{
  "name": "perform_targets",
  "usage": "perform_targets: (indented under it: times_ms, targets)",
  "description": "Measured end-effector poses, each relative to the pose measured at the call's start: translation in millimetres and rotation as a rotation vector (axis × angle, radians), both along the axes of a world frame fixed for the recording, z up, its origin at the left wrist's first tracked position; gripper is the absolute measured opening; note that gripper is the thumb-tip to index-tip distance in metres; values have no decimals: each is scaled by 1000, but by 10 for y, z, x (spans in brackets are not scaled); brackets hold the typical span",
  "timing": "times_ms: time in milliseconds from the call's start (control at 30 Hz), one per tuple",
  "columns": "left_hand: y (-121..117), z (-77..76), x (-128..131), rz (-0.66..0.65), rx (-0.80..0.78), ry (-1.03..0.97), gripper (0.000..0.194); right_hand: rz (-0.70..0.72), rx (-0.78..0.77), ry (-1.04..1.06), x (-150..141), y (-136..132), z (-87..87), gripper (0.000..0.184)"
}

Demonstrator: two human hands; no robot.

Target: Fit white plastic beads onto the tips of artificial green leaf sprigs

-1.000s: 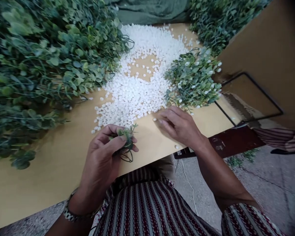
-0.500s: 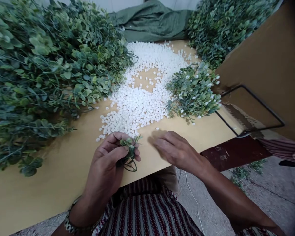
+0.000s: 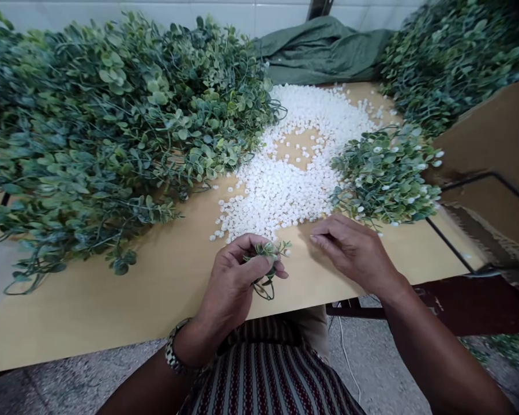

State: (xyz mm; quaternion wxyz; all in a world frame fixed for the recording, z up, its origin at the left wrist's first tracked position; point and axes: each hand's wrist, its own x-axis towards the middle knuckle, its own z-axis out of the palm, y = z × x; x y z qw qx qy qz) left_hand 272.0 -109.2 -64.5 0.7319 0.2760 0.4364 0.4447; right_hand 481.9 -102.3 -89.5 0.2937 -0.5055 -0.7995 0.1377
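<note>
My left hand (image 3: pixel 236 282) is closed on a small green plastic sprig (image 3: pixel 268 253) just above the near edge of the tan table (image 3: pixel 112 305). A white bead sits at the sprig's tip. My right hand (image 3: pixel 357 253) hovers palm down beside it, fingertips pressed together and pointing at the near edge of the pile of small white beads (image 3: pixel 285 184). Whether those fingers hold a bead is hidden. A heap of sprigs with white beads on them (image 3: pixel 384 178) lies just beyond my right hand.
A large heap of bare green sprigs (image 3: pixel 112 132) covers the left half of the table. More greenery (image 3: pixel 445 52) and a green cloth (image 3: pixel 320 52) lie at the back. A cardboard sheet (image 3: pixel 493 144) with a black wire frame (image 3: pixel 480 178) stands at the right.
My right hand drew back from the bead pile toward the sprig in my left hand. The camera tilted up and left, showing more of the left greenery heap.
</note>
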Motion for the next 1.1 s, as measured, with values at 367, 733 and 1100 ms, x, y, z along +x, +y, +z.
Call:
perform_targets:
  times_ms: [367,733,1100]
  targets:
    - [-66,4,58,-29,37,51,17,149,-369,935,-587,-115,191,9]
    - [-83,-77,60,22,160,27,5,83,-404,1016,-569,-174,49,3]
    - [-78,-98,16,-48,206,102,6,25,-369,1034,-586,-163,-42,5]
